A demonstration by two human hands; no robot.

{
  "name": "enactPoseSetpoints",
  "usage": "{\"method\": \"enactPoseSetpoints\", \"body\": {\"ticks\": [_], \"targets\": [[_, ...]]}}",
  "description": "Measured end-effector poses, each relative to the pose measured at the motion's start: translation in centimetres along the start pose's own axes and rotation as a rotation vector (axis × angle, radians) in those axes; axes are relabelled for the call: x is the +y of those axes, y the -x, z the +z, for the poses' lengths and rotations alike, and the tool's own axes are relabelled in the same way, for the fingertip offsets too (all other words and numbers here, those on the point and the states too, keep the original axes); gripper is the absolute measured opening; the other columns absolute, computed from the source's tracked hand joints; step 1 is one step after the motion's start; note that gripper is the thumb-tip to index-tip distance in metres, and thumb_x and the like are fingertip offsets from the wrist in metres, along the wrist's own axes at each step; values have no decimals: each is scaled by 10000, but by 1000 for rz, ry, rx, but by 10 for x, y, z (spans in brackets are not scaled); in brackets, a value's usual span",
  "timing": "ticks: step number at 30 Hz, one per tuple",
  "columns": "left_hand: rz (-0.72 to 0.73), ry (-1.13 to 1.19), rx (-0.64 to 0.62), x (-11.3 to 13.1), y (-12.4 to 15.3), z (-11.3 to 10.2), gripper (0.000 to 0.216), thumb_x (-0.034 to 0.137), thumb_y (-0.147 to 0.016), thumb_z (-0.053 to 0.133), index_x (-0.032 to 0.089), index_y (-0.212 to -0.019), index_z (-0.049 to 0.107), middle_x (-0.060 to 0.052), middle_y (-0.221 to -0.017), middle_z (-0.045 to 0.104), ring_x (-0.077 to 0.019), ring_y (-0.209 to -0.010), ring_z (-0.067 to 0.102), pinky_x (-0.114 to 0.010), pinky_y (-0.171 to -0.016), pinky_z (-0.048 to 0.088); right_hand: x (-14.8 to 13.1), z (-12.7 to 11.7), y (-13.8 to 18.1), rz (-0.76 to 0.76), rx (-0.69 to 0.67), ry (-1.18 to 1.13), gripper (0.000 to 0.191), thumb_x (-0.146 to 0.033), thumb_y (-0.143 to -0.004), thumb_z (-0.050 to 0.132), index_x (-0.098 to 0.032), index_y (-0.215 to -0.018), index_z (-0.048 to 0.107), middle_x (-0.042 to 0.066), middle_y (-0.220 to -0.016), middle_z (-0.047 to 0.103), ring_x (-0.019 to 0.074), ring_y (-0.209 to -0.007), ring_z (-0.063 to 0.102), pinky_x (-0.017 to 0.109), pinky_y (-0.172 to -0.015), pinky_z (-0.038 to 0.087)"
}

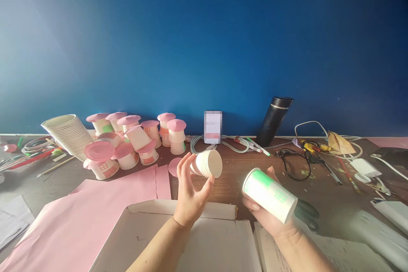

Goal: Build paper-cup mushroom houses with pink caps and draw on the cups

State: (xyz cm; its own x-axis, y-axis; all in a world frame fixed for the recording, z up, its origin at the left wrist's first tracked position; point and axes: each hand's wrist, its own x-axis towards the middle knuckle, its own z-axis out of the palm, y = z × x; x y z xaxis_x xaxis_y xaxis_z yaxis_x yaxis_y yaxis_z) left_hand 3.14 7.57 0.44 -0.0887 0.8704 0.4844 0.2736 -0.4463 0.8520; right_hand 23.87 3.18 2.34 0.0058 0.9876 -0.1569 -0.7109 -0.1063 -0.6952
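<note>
My left hand (191, 191) is closed around a short stack of small white paper cups (214, 163), tipped on its side with a round end facing right. Fingers and thumb grip it from opposite sides. In my right hand (270, 221) lies a larger white paper cup (267, 195), tilted, its rim toward the upper left. Green marks, among them a window shape, show on its side. Both hands are raised over a white cardboard sheet (216, 238) with a folded far edge. The cup and the stack are apart from each other.
Several paper-cup houses with pink roofs (99, 151) stand at the back left, beside a leaning tall stack of cups (68, 134). Pink paper (105, 212) covers the left side. A black flask (274, 121), cables (296, 170) and a white adapter (365, 167) lie toward the right.
</note>
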Motion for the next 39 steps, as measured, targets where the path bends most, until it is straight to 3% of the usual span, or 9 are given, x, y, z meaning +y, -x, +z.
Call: {"method": "enactPoseSetpoints", "body": {"ticks": [4, 6, 10, 15, 21, 27, 34, 39], "targets": [[6, 1, -11, 1, 0, 0, 638, 420, -857, 725, 321, -1419, 441, -141, -1505, 378, -323, -1443, 374, -512, -1026, 518, 3, -5, 1, 106, 50, 137, 554, -753, -717, 759, -216, -733, 621, -1, -615, 578, 168, -547, 554, 294, -521, 476], [4, 1, -16, 1, 0, -1, 636, 413, -857, 724, 316, -1417, 440, -143, -1509, 374, -325, -1443, 375, -513, -1026, 514, 5, -3, 3, 127, 36, 254, 617, -809, -697, 730, -206, -755, 615, -3, -608, 559, 166, -543, 548, 297, -531, 473], [-13, 0, -23, 3, -1, -1, 629, 415, -851, 724, 294, -1403, 449, -155, -1506, 374, -334, -1435, 388, -516, -1033, 501, 11, 1, 7, -29, -2, 460, 609, -805, -802, 629, -201, -749, 575, -13, -605, 519, 137, -517, 468, 262, -480, 394], [3, -17, -21, 3, -1, 0, 622, 407, -854, 716, 294, -1403, 446, -151, -1505, 385, -325, -1425, 397, -516, -1044, 485, 17, -3, 7, -237, 8, 542, 486, -659, -893, 637, -203, -730, 610, 14, -689, 577, 167, -638, 528, 289, -588, 472], [18, -35, 9, 1, -1, 0, 606, 415, -860, 712, 292, -1397, 461, -143, -1489, 399, -320, -1432, 385, -497, -1036, 498, 19, -9, 2, -206, -86, 542, 403, -580, -930, 630, -226, -1075, 757, 89, -1039, 741, 282, -1009, 670, 407, -901, 538], [-63, 9, 53, -2, -2, 2, 603, 409, -852, 719, 294, -1386, 464, -136, -1485, 392, -308, -1432, 376, -477, -1013, 522, 17, -8, 7, -294, -49, 719, 381, -580, -902, 666, -268, -1082, 790, 96, -1102, 757, 318, -1118, 659, 499, -1049, 486], [-236, 55, 95, -8, -7, 3, 592, 449, -874, 696, 286, -1394, 465, -127, -1437, 431, -280, -1373, 462, -437, -1015, 532, 9, 14, 19, -321, -294, 953, 388, -531, -951, 608, -273, -1198, 758, 90, -1141, 752, 299, -1222, 629, 484, -1140, 425], [-239, 53, 91, -10, -7, 4, 588, 463, -876, 691, 277, -1390, 477, -129, -1408, 443, -275, -1335, 499, -438, -1020, 532, 15, 15, 20, -247, -397, 875, 513, -652, -958, 520, -251, -1164, 765, 116, -1049, 765, 324, -1203, 639, 512, -1079, 473]]}}
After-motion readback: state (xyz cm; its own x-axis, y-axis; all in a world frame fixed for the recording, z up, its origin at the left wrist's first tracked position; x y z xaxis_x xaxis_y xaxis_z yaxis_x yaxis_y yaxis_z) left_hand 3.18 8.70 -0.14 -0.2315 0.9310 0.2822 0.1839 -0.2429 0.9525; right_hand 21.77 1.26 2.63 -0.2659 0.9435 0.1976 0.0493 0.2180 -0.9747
